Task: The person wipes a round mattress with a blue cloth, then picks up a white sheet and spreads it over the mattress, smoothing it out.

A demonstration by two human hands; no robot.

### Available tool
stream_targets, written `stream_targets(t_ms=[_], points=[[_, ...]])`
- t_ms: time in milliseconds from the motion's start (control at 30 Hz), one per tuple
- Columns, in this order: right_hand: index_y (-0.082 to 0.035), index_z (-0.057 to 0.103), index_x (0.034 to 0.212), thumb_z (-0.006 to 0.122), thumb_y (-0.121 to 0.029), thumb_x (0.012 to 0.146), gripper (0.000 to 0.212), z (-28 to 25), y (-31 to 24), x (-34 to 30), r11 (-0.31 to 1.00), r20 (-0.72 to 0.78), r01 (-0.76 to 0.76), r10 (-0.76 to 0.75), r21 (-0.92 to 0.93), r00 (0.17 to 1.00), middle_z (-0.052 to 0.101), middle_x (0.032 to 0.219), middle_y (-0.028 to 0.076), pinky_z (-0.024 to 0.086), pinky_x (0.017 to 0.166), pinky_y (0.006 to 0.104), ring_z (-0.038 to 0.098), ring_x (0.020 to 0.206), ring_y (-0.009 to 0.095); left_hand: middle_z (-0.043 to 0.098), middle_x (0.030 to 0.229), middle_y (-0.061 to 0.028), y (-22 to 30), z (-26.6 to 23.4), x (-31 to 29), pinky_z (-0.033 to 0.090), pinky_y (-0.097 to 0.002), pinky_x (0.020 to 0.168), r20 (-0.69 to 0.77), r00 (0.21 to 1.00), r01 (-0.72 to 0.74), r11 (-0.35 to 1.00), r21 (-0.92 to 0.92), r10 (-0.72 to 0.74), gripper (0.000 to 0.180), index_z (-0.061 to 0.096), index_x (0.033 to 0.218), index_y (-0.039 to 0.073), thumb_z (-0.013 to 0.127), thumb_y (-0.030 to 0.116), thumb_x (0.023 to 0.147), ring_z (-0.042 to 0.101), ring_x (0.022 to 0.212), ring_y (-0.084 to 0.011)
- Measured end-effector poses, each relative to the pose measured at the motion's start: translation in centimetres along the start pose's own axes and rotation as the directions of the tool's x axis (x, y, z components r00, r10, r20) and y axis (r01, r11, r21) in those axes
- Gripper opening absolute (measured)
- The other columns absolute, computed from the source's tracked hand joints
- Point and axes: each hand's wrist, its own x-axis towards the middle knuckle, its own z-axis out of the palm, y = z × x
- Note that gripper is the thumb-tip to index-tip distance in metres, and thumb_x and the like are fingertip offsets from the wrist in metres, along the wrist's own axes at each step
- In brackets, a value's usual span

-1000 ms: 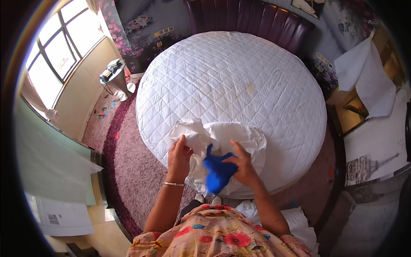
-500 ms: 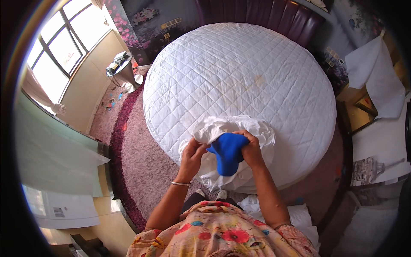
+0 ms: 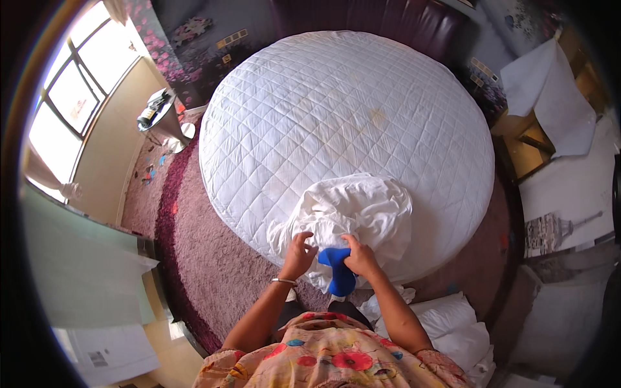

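My right hand (image 3: 359,256) grips a limp piece of blue cloth (image 3: 341,278), which hangs below its fingers past the near edge of the bed. Close by on the left, my left hand (image 3: 299,256) has its thumb and index finger apart, with nothing visible between them. A rumpled white sheet (image 3: 372,204) lies bunched on the near part of the round bed, just beyond both hands. Under it, the bed (image 3: 343,116) is covered with a white quilted pad.
White pillows or bedding (image 3: 449,323) lie on the floor to my right. A small side table (image 3: 167,123) with items on it stands at the far left, near small coloured bits on the purple carpet (image 3: 220,255). A dark padded headboard (image 3: 369,26) rises behind the bed.
Both hands have come down and nearer to me, with the blue cloth in the right one. The left hand has come away from the cloth. The white sheet shows more fully.
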Motion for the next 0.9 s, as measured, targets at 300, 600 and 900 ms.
stream_targets(t_ms=[300,600,900], points=[[-0.006,0.024,0.147,0.062,-0.012,0.064,0.091,7.4,5.6,-2.8,0.952,0.107,-0.291,0.281,0.092,0.954,0.063,0.094,0.030,0.049,0.077,0.0487,0.062,0.088,0.045,0.012,0.150,-0.0313,-10.7,10.8,4.3,0.048,-0.0467,0.092,0.225,0.974,-0.072,0.943,0.325,-0.003,0.117,0.001,0.150,0.009,0.080,0.023,0.065,0.047,0.121,-0.0446],[-0.009,0.010,0.151,0.063,-0.007,0.067,0.100,7.7,3.1,-3.4,0.886,0.048,-0.424,0.423,0.190,0.905,0.066,0.095,0.019,0.050,0.079,0.0397,0.064,0.088,0.037,0.066,0.080,-0.0189,-8.0,2.7,3.3,0.051,-0.0386,0.066,0.313,0.948,-0.054,0.998,-0.029,0.061,0.018,0.065,0.096,0.003,0.062,0.018,0.086,0.066,0.075,-0.0330],[-0.006,0.061,0.106,0.056,0.001,0.067,0.040,11.1,-13.1,4.5,0.934,-0.224,0.147,-0.075,0.327,0.972,0.065,0.100,0.018,0.049,0.081,0.0417,0.062,0.095,0.036,0.063,0.086,-0.0004,4.0,-20.9,3.3,0.044,-0.0226,0.072,0.037,0.999,0.016,0.597,-0.802,0.023,0.010,0.060,0.095,0.002,0.053,0.009,0.094,0.057,0.080,-0.0086]])
